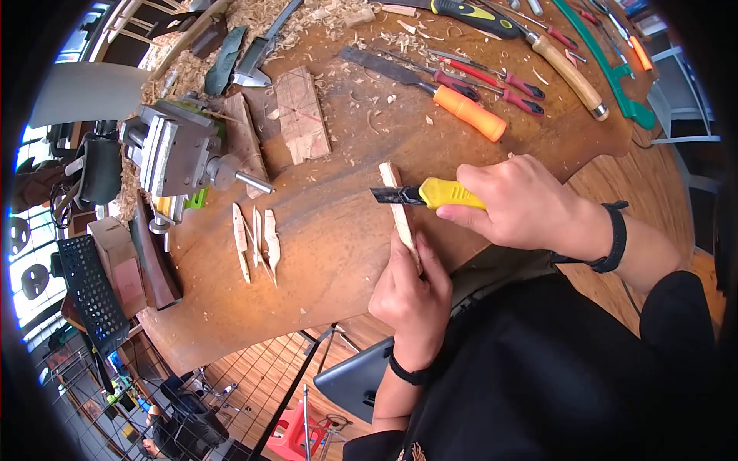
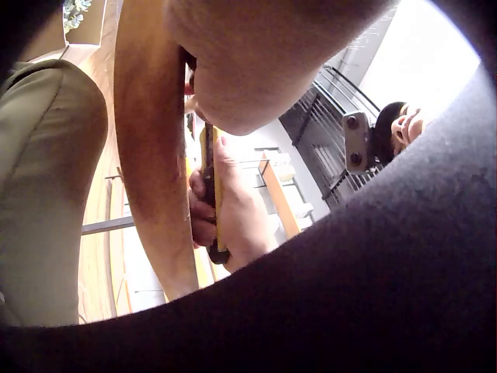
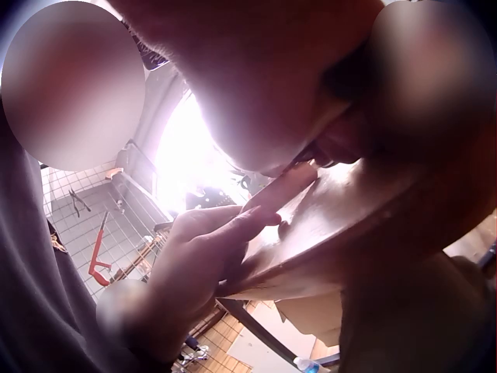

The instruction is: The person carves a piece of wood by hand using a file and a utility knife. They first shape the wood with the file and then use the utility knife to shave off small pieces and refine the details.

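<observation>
Wood strip: one narrow, pale piece (image 1: pixel 401 220), its lower end in the left hand (image 1: pixel 413 296), the rest angled up over the brown wooden counter (image 1: pixel 338 257).
Left hand: fingers and thumb pinching the strip's near end; black band at the wrist.
Right hand: (image 1: pixel 523 198) fingers curled round the handle of a yellow utility knife (image 1: pixel 453 194); black band at the wrist.
Knife: dark blade end lying across the strip, above the left hand's fingertips.
Carved pieces: a small group of slender pale wood pieces (image 1: pixel 272 238), on the counter between the left hand and the vise.
Vise: grey metal (image 1: pixel 178 157), at the counter's left side.
Board: flat, light wood with drawn lines (image 1: pixel 302 115), right of the vise.
Hand tools: blade with orange handle (image 1: pixel 469 113); tools with red-and-black handles (image 1: pixel 525 102); tool with long wooden handle (image 1: pixel 569 77); all beyond the hands.
Shavings: pale wood curls (image 1: pixel 319 21), heaped along the far side.
</observation>
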A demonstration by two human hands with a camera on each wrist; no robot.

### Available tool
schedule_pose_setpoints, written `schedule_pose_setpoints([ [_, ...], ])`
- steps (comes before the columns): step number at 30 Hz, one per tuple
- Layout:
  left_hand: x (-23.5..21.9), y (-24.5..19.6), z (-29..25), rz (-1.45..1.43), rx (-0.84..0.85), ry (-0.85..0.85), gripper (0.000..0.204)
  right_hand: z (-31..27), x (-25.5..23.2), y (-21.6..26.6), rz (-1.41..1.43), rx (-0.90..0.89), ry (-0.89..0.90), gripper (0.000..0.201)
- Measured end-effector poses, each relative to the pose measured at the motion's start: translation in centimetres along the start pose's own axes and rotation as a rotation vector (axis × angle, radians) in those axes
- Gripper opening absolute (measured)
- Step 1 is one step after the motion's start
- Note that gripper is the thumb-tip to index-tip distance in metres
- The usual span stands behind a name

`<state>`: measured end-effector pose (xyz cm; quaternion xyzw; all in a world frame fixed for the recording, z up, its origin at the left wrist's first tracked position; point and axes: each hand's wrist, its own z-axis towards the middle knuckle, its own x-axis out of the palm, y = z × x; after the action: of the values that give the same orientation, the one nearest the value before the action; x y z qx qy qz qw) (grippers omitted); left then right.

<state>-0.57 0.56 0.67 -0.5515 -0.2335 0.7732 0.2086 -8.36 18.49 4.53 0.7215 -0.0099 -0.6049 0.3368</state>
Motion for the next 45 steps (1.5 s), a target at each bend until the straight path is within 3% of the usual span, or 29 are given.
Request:
schedule_pose_setpoints([
  [9,0.6,-0.2,0.3,0.133,0.07,-0.052,0.031,0.2,2.2,1.7,-0.107,0.126,-0.18,0.051],
  [18,0.5,-0.2,0.6,0.093,0.039,-0.074,0.026,0.6,2.3,3.4,-0.006,0.236,-0.152,0.052],
  [22,0.6,-0.4,0.5,0.057,-0.042,-0.069,0.022,0.6,2.7,3.3,0.057,0.242,-0.205,0.051],
  [25,0.6,0.1,0.7,0.037,0.009,-0.116,0.026,0.7,2.5,2.9,0.078,0.193,-0.217,0.051],
  [30,0.1,0.2,0.8,-0.035,-0.089,-0.089,0.016,1.1,2.0,1.8,-0.055,0.091,-0.194,0.051],
  [38,0.0,0.1,0.9,-0.057,-0.132,-0.085,0.016,-0.5,1.5,1.9,-0.064,0.148,-0.124,0.052],
  [41,-0.2,0.0,0.9,-0.009,-0.116,-0.037,0.014,-0.5,1.5,1.8,-0.091,0.152,-0.124,0.051],
  [45,0.4,-0.2,-0.2,0.085,0.053,-0.056,0.026,1.5,1.6,1.4,-0.109,0.241,-0.193,0.051],
])
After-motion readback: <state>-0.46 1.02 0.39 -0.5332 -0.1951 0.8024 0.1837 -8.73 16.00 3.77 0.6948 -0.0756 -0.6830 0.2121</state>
